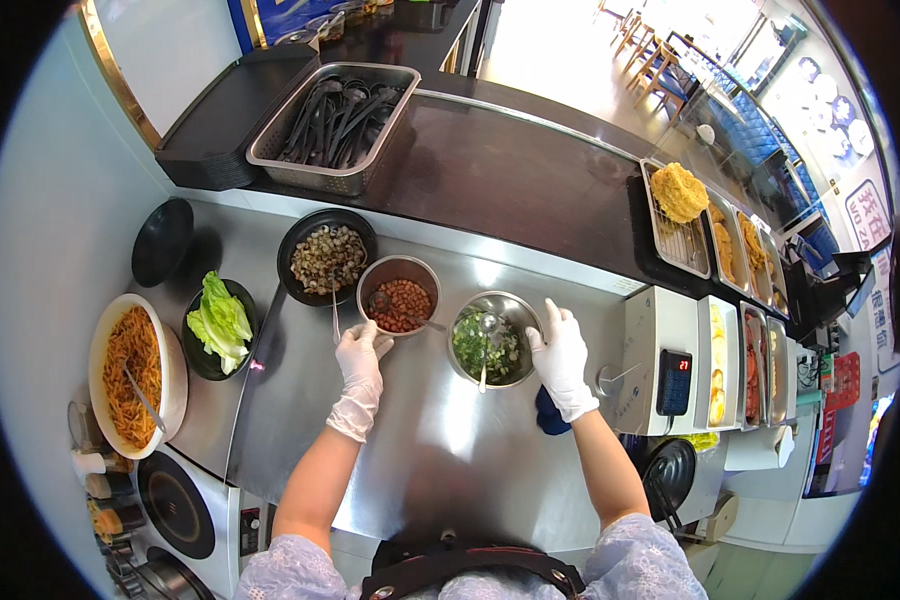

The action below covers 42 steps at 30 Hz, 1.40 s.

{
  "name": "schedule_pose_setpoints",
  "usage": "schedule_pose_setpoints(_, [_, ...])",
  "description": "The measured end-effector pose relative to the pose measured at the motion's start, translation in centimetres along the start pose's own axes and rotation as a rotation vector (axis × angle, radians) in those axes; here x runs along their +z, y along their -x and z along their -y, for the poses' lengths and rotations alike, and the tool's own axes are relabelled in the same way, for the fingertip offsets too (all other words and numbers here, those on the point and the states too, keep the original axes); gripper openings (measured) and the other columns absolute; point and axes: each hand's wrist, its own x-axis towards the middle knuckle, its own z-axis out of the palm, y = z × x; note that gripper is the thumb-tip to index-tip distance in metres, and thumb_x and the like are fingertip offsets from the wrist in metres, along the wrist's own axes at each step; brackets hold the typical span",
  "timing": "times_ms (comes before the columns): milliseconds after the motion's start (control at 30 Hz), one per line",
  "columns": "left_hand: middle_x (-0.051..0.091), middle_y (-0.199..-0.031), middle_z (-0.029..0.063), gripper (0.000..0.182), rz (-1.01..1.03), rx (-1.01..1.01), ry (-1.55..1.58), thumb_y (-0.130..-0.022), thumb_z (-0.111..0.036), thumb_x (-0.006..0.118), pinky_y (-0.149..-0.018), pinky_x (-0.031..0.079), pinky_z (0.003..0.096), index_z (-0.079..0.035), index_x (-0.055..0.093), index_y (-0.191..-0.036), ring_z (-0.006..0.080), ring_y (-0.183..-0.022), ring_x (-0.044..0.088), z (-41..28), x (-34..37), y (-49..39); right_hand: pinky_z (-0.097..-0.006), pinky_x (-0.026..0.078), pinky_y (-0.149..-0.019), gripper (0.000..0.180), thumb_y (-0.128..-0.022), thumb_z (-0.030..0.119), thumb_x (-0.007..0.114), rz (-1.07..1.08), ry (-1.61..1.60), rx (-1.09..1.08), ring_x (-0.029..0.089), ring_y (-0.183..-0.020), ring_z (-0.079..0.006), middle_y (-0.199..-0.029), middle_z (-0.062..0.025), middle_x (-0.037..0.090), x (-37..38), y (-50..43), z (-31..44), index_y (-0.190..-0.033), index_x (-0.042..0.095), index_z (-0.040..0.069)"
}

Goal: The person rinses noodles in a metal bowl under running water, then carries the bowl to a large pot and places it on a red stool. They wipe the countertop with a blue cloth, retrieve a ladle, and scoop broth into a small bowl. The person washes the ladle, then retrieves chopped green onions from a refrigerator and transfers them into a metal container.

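My left hand (359, 352), in a white glove, is at the near rim of a steel pot of peanuts (407, 299) with a spoon in it; whether its fingers grip the rim cannot be told. My right hand (562, 352), also gloved, has thumb and fingers apart at the right side of a steel bowl of chopped green onion (468, 345), which holds a spoon (484, 352). Behind my left hand stands a black bowl of small brownish pieces (319, 262) with a spoon handle sticking out towards me.
At left are a black bowl of lettuce (220, 330), a white tub of shredded orange food (131, 382) and an induction cooker (176, 504). A perforated steel tray of black spoons (270, 161) stands on the dark counter. A heated unit with a keypad (660, 337) and food trays are at right.
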Motion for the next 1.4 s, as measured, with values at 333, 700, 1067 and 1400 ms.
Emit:
schedule_pose_setpoints(333, [0.059, -0.087, 0.0096, 0.027, 0.359, -0.193, -0.239, -0.084, -0.020, 0.059, -0.060, 0.050, 0.0263, -0.001, 0.051, -0.101, 0.0165, -0.069, 0.060, 2.6, -0.5, 7.1, -0.0303, 0.045, -0.063, 0.023, -0.081, 0.008, 0.055, 0.211, -0.598, 0.353, 0.060, -0.068, -0.0228, -0.078, -0.0134, 0.063, 2.4, 4.9, -2.9, -0.103, 0.056, 0.004])
schedule_pose_setpoints(700, [0.049, -0.067, 0.0013, 0.016, 0.499, 0.041, -0.339, -0.077, 0.001, 0.058, -0.051, 0.047, 0.0212, -0.003, 0.043, -0.079, 0.0069, -0.055, 0.051, 4.6, -2.4, 13.5, -0.0377, 0.044, -0.066, 0.029, -0.073, 0.009, 0.061, -0.158, -0.133, -0.091, 0.053, -0.075, -0.0286, -0.081, -0.0112, 0.054, -2.4, 12.0, 2.4, -0.102, 0.058, 0.002])
schedule_pose_setpoints(1067, [0.047, -0.062, -0.0009, 0.015, 0.480, 0.291, -0.575, -0.076, -0.001, 0.059, -0.049, 0.039, 0.0210, -0.004, 0.044, -0.076, 0.0060, -0.054, 0.045, 6.8, -4.4, 15.7, -0.0375, 0.037, -0.068, 0.018, -0.068, 0.025, 0.064, 0.255, 0.251, -0.138, 0.049, -0.082, -0.0257, -0.078, -0.0095, 0.054, -0.8, 16.1, 3.4, -0.069, 0.059, 0.007])
schedule_pose_setpoints(1400, [0.054, -0.073, 0.0088, 0.013, 0.437, -0.077, -0.289, -0.075, -0.001, 0.060, -0.051, 0.052, 0.0280, 0.001, 0.048, -0.080, 0.0160, -0.059, 0.057, 7.7, -6.2, 19.8, -0.0373, 0.038, -0.066, 0.021, -0.073, 0.025, 0.061, 0.177, 0.040, -0.363, 0.050, -0.078, -0.0253, -0.077, -0.0084, 0.055, -6.0, 17.9, 5.2, -0.085, 0.062, 0.007])
